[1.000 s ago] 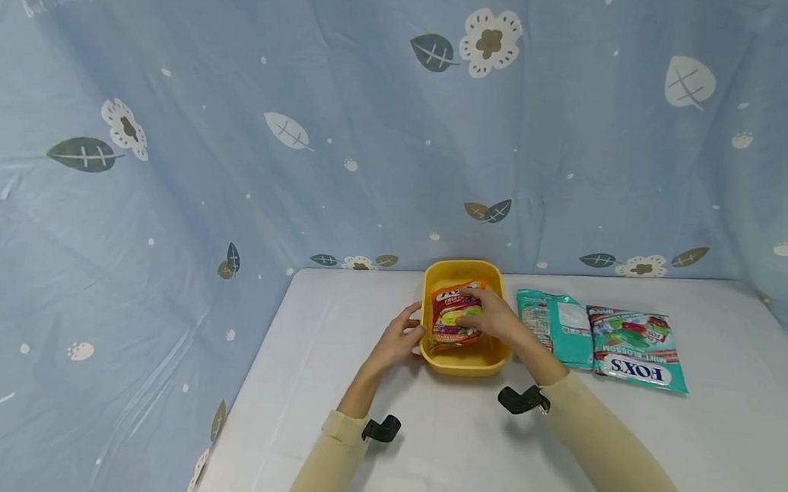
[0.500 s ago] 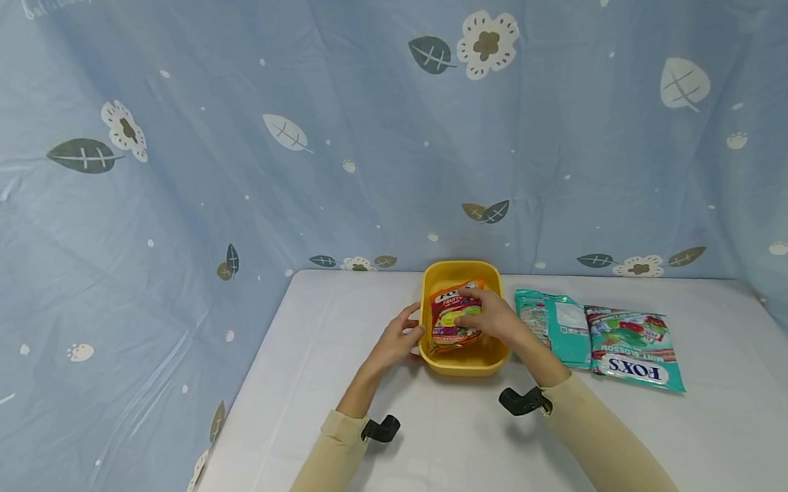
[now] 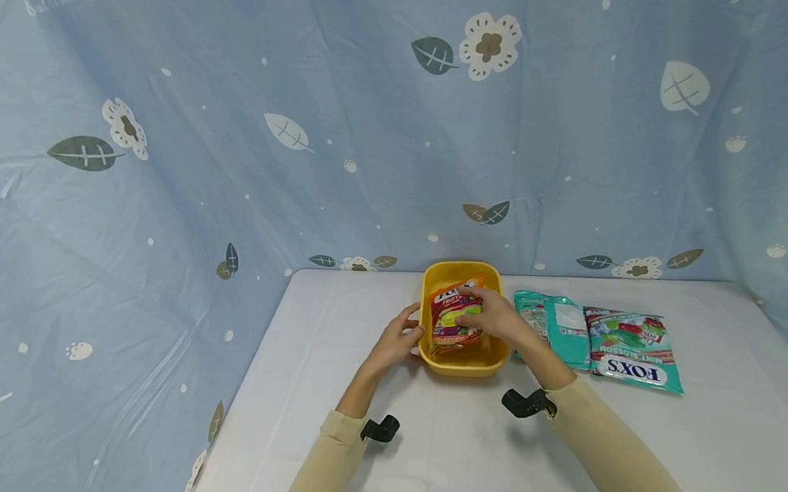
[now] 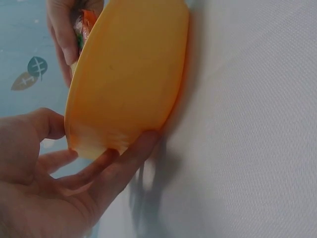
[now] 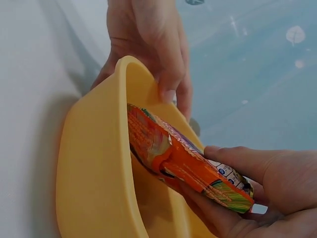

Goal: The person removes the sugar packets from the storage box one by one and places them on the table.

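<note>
A yellow plastic tub (image 3: 464, 370) stands on the white table close to the back curtain. My left hand (image 3: 397, 345) holds its left side; the left wrist view shows the thumb at the rim and the fingers spread along the outer wall (image 4: 129, 64). Inside the tub, an orange and red Fox's candy bag (image 3: 448, 330) sits at a tilt. My right hand (image 3: 499, 318) reaches over the tub's right rim and pinches this bag (image 5: 183, 163) between thumb and fingers, as the right wrist view shows. The bag's lower end is inside the tub.
Two teal candy bags lie flat to the right of the tub: one back side up (image 3: 573, 335), partly behind the right wrist, and a Fox's mint bag (image 3: 634, 343) beside it. A blue patterned curtain (image 3: 372, 161) rises behind and left of the white table (image 3: 447, 463).
The orange candy bag has tipped very slightly in my right hand, and the right forearm has shifted a little to the right. My left hand and the tub stay put.
</note>
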The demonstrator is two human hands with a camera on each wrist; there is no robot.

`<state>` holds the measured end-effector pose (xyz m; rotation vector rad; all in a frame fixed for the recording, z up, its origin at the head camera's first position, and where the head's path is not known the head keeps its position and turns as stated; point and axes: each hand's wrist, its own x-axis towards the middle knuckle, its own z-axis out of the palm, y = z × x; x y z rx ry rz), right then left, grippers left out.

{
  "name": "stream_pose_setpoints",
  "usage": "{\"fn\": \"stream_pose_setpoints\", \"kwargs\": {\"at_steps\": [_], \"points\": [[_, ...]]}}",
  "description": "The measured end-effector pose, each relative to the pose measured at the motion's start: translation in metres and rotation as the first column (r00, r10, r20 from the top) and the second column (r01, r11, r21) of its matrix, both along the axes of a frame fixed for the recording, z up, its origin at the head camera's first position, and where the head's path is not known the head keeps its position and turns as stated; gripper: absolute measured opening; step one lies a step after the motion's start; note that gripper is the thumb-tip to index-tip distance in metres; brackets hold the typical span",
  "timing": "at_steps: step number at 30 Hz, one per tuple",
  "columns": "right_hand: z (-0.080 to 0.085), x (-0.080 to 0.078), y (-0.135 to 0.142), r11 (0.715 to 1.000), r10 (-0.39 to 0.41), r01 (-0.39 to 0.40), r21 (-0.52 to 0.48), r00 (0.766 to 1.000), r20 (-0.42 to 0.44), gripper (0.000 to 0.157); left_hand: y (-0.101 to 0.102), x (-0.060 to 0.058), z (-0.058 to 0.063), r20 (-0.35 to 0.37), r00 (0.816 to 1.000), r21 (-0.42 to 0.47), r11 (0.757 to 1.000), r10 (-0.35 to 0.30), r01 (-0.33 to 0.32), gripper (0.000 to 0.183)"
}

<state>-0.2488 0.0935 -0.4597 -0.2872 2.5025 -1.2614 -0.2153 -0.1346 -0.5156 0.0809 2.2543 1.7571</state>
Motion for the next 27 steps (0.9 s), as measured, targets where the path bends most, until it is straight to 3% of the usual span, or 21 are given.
{"fn": "stream_pose_setpoints", "kwargs": {"at_steps": [12, 27], "points": [[0.005, 0.005, 0.008, 1.0, -0.007, 0.007, -0.022, 1.0, -0.011, 0.064, 0.003, 0.013, 0.034, 0.014, 0.999, 0.032, 0.998, -0.048, 0.047, 0.059], [0.007, 0.009, 0.016, 0.999, -0.017, 0.015, -0.042, 0.998, -0.061, 0.061, 0.003, 0.014, 0.033, 0.019, 0.999, 0.009, 0.999, -0.039, 0.039, 0.059]]}}
